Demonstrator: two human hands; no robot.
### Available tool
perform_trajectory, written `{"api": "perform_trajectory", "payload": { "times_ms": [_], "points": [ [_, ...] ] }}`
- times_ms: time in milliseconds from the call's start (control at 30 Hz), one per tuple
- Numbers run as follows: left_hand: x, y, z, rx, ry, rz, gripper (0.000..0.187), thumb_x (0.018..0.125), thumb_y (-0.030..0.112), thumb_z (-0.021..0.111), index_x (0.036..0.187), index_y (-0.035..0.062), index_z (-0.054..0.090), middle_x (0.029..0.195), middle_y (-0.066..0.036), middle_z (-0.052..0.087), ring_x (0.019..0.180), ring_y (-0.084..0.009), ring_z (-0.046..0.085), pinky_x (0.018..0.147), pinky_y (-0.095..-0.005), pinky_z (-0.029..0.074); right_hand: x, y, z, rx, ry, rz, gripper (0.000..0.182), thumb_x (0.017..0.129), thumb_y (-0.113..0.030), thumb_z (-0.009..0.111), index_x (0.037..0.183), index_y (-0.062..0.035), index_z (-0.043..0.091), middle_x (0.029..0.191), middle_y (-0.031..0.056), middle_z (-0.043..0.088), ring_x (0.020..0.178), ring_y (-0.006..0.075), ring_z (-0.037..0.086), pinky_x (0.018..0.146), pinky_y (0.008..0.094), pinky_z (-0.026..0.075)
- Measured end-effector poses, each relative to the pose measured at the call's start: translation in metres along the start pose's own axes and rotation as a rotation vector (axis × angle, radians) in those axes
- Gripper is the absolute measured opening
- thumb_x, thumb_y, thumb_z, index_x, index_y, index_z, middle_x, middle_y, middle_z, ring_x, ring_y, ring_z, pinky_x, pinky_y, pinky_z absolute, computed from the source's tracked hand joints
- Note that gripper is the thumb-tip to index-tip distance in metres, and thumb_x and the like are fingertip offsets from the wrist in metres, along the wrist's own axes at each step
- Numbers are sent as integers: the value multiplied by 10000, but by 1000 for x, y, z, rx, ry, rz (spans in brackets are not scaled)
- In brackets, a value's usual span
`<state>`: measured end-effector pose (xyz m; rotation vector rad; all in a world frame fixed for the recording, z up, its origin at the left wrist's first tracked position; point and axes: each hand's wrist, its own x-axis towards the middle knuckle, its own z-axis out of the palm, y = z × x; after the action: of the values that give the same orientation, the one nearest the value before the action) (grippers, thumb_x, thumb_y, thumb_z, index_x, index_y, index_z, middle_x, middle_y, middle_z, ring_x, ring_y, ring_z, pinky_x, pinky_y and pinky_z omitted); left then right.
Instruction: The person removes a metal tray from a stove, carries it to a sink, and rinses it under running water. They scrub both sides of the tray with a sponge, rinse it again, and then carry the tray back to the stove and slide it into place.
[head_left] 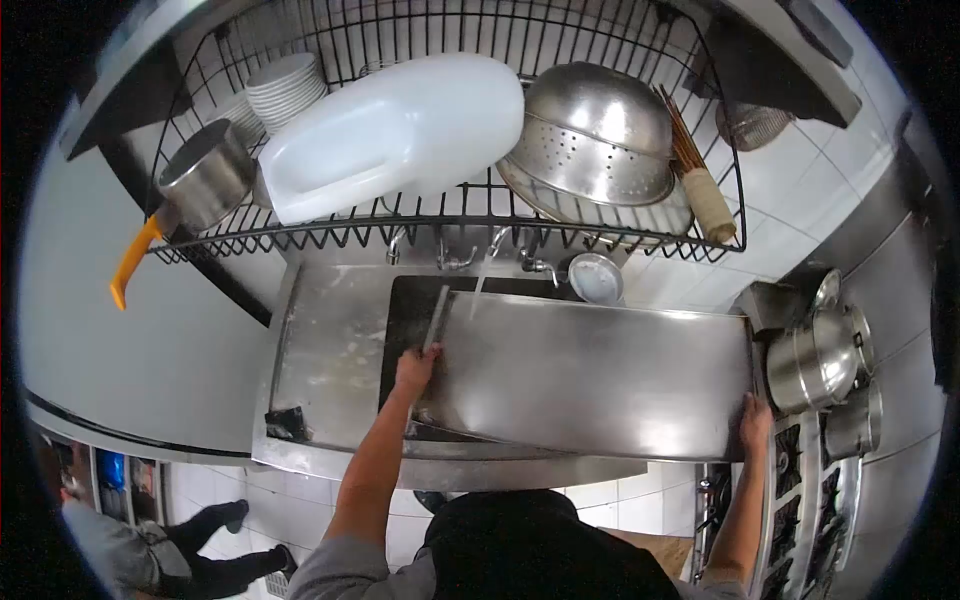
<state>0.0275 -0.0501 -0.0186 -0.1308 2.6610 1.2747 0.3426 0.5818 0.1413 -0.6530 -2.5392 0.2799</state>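
Note:
A large rectangular stainless steel panel (600, 375) lies across the sink and reaches past its right side. My left hand (416, 370) is closed on the panel's left edge, where a raised lip shows. At the far right edge, my right hand (756, 422) grips the panel; some of its fingers are hidden. Water runs from a faucet (499, 240) onto the panel near its upper left corner. Part of the dark sink basin (405, 300) shows left of the panel.
Above hangs a black wire rack (460, 222) with a white plastic jug (400, 130), metal colander (600, 135) and orange-handled saucepan (207, 175). Pots (810, 365) stand by the stove (790, 450) at right. Another person (150, 555) is at lower left. A dark scrap (288, 423) lies on the drainboard (330, 350).

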Motion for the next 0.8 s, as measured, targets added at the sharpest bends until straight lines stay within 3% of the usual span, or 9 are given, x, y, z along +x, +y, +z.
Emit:
{"api": "perform_trajectory", "payload": {
  "times_ms": [100,133,233,367,400,533,600,700,800],
  "points": [
    [19,-38,-24,-4,86,87,611,851,513,627,1019,-73,643,933,-316,638,987,-439,613,797,-454,490,-16,53,73,-118,-34,-43,405,969,-274,489,784,86,516,631,188,455,608,223,430,597,390,379],
    [17,-39,-35,-26,138,97,600,846,509,635,997,-72,647,906,-319,637,949,-436,627,771,-436,494,-13,-62,28,288,-172,304,412,961,-280,496,767,83,508,617,209,448,582,262,428,596,420,375],
    [-27,11,-100,-13,128,-2,621,837,501,649,1005,-97,641,900,-307,649,914,-411,647,762,-416,495,-13,-53,75,240,-162,93,416,954,-280,503,750,82,497,606,204,449,568,279,422,590,419,371],
    [-6,-45,-135,92,200,90,668,826,504,661,1024,-133,628,909,-295,660,903,-382,656,776,-401,495,-20,-80,107,95,-163,-13,406,952,-283,499,842,98,583,768,290,576,751,416,583,685,453,426],
    [-5,-55,-146,99,218,78,682,825,492,673,1062,-144,610,953,-294,660,943,-358,653,803,-388,491,-22,-93,113,226,-143,144,418,950,-298,505,868,100,606,826,314,592,818,449,598,718,456,440],
    [8,-112,-180,-61,218,56,709,814,474,698,1103,-164,585,984,-298,661,968,-335,653,833,-380,485,-21,-147,112,257,-370,233,248,864,-161,505,961,12,654,960,246,632,911,403,596,784,484,459],
    [-9,-99,-200,34,272,40,691,817,458,700,1106,-159,586,989,-296,661,962,-332,654,836,-379,486,-30,-144,141,241,-260,7,418,945,-302,520,865,95,624,783,308,602,773,434,615,702,441,457],
    [-50,-57,-237,167,369,-9,654,825,417,704,1127,-150,582,1005,-292,657,946,-326,654,846,-378,487,-41,-177,151,327,-258,81,398,948,-291,520,906,85,641,821,297,630,811,419,633,727,423,473],
    [-57,-59,-263,-8,284,-56,701,804,512,685,1069,-133,614,929,-288,667,914,-327,665,801,-386,497,-54,-186,193,341,-276,71,424,950,-327,525,942,78,650,866,289,649,853,422,636,760,416,480]
  ]
}}
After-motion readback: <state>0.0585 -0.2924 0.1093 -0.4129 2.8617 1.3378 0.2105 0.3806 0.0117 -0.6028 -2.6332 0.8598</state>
